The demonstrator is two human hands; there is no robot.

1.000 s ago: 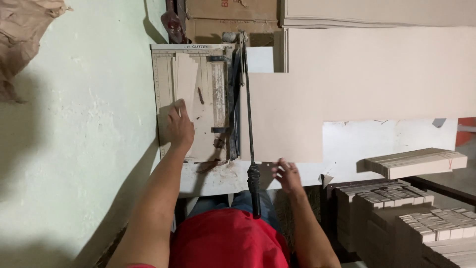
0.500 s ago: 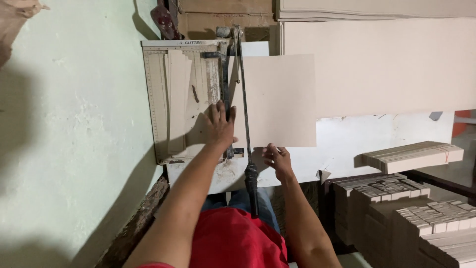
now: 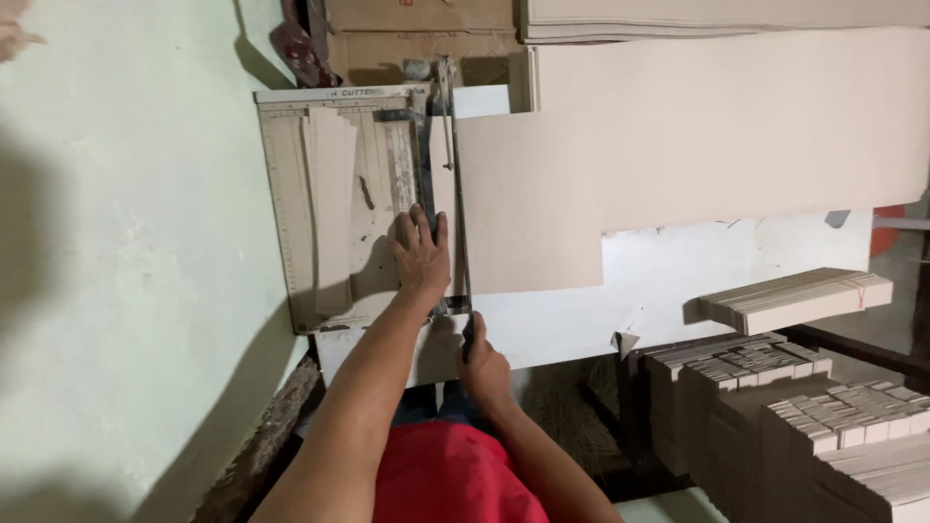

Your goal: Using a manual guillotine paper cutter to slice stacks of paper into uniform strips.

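- On the cutter board (image 3: 291, 213), beside its right edge, your left hand (image 3: 421, 254) lies flat with fingers spread and pressing down; it grips nothing, only pins the cardboard sheet (image 3: 542, 194) where that sheet meets the blade arm (image 3: 455, 184).
- At the near edge of the white table (image 3: 678, 281), your right hand (image 3: 481, 363) is closed in a fist around the dark handle (image 3: 469, 334) at the near end of the blade arm.
- That blade arm runs along the board's right edge, from the far hinge toward you, lying low against the sheet.
- Your cardboard sheet extends from the blade rightward across the table, wide at the far side and stepped narrower near the cutter.
- A long cut strip (image 3: 331, 208) of cardboard rests lengthwise on the board, well left of your left hand.
- Near the table's right near corner sits a bundle of cut strips (image 3: 794, 300), stacked flat.
- Below the table's near right side, open cardboard boxes (image 3: 775, 387) stand packed with upright cut pieces filling them to the rim.
- Along the far edge lie more large flat cardboard sheets, stacked (image 3: 717, 19).
- To your left is a pale green wall (image 3: 126, 271).
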